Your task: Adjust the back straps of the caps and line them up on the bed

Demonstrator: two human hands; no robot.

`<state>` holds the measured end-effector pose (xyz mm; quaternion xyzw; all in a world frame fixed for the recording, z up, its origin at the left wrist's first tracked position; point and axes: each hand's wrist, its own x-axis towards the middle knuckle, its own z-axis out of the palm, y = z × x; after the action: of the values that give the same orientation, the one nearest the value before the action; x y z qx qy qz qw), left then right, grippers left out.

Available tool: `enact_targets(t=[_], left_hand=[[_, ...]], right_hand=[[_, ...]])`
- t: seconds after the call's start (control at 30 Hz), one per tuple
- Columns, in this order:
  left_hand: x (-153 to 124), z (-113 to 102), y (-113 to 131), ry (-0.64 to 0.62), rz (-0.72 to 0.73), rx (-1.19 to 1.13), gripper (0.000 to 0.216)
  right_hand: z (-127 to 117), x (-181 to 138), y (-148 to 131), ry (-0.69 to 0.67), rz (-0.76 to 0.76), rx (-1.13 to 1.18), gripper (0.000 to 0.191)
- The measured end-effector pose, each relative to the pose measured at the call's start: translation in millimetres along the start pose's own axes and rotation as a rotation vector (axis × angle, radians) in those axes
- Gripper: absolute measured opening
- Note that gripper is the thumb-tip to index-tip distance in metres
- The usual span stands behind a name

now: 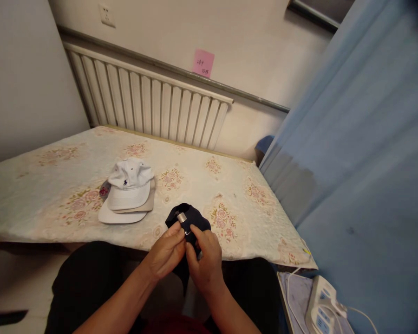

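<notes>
Between my hands, at the near edge of the bed, is a dark navy cap (199,220) with its back strap turned toward me. A metal buckle (181,217) shows on the strap. My left hand (166,250) pinches the strap just below the buckle. On the other side, my right hand (206,255) has its thumb and fingers closed on the cap. Part of the cap is hidden behind my fingers. Left of my hands lies a stack of caps, with a white cap (130,181) on top and a beige brim (149,202) under it.
A floral sheet (184,162) covers the bed. Behind it are a white radiator (146,99) and a pink note (203,63) on the wall. A blue curtain (355,153) hangs at the right. A power strip (322,306) with cables lies at the lower right.
</notes>
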<state>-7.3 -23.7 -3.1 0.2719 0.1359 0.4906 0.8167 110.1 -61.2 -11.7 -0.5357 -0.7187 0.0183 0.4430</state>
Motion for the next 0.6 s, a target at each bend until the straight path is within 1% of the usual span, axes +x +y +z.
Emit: enact_targets(t=[0.17, 0.33, 0.4, 0.53, 0.6], left_hand=[[0.6, 9.6, 3.5, 0.077, 0.022, 0.014, 0.03], [2.8, 21.3, 7.9, 0.173, 0.043, 0.133, 0.03], [4.3, 25.3, 9.0, 0.201, 0.051, 0.153, 0.029], [7.2, 32.7, 10.6, 0.225, 0.092, 0.117, 0.034], [8.0, 37.0, 11.8, 0.232, 0.122, 0.105, 0.037]], right_hand=[[2.7, -1.4, -0.3, 0.017, -0.022, -0.011, 0.041], [2.3, -2.9, -2.8, -0.02, -0.034, -0.007, 0.04], [3.6, -4.8, -2.3, 0.014, -0.022, 0.014, 0.041], [10.2, -10.2, 0.4, 0.147, 0.011, 0.061, 0.041], [14.1, -12.4, 1.4, 0.147, 0.027, 0.051, 0.046]])
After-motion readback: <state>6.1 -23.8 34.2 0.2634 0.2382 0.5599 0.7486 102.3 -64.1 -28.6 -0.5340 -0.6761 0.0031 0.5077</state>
